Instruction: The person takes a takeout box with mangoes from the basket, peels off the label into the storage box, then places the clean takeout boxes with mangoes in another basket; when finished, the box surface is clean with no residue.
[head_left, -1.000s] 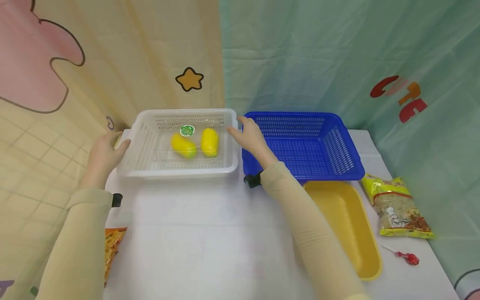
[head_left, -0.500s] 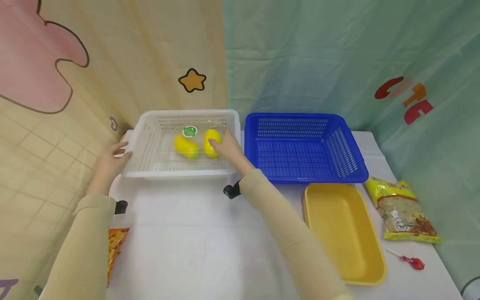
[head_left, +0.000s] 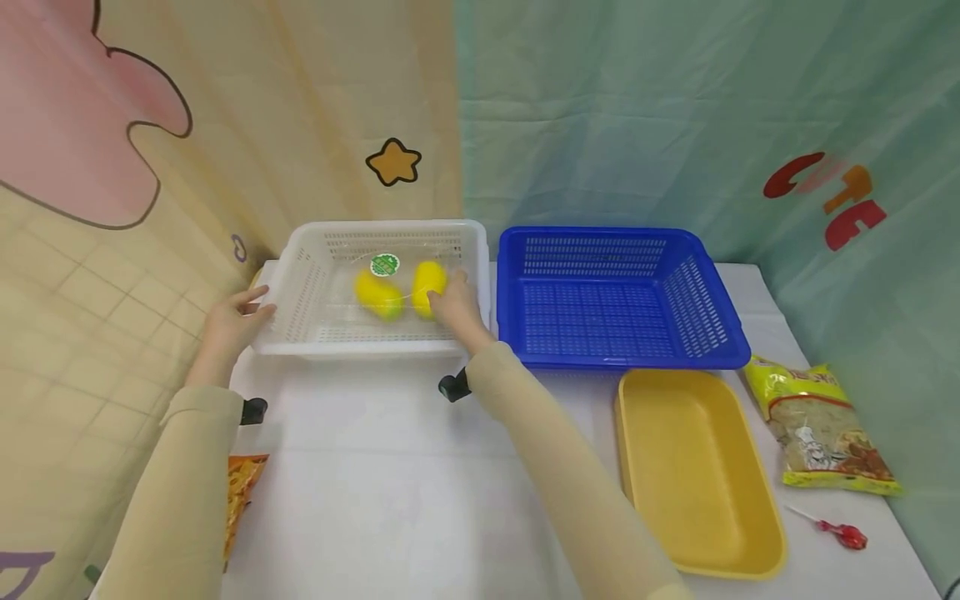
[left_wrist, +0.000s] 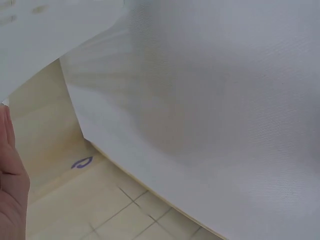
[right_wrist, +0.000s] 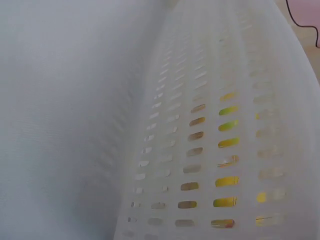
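Two yellow mangoes [head_left: 431, 287], tinged green at one end, lie in a clear plastic pack [head_left: 337, 304] with a round green sticker, inside the white basket [head_left: 360, 347]. My right hand [head_left: 457, 310] reaches over that basket's front rim and grips the pack at its right end, thumb by the right mango; its far fingers are partly hidden. At the basket's left rim, my left hand [head_left: 228, 327] touches the edge from outside with thumb and fingers apart. Yellow and green show through the slots of the basket wall [right_wrist: 210, 150] in the right wrist view.
A blue basket [head_left: 622, 363] stands right beside the white one. In front of it is a yellow tray [head_left: 693, 467]. A yellow snack bag [head_left: 821, 425] and a red lollipop [head_left: 847, 535] lie at the right; an orange bag [head_left: 242, 496] lies left. Curtains rise behind.
My right hand has moved left from the white basket's right rim, down into it, and onto the mango pack, which has shifted slightly left. The left hand's fingers have settled at the left rim.
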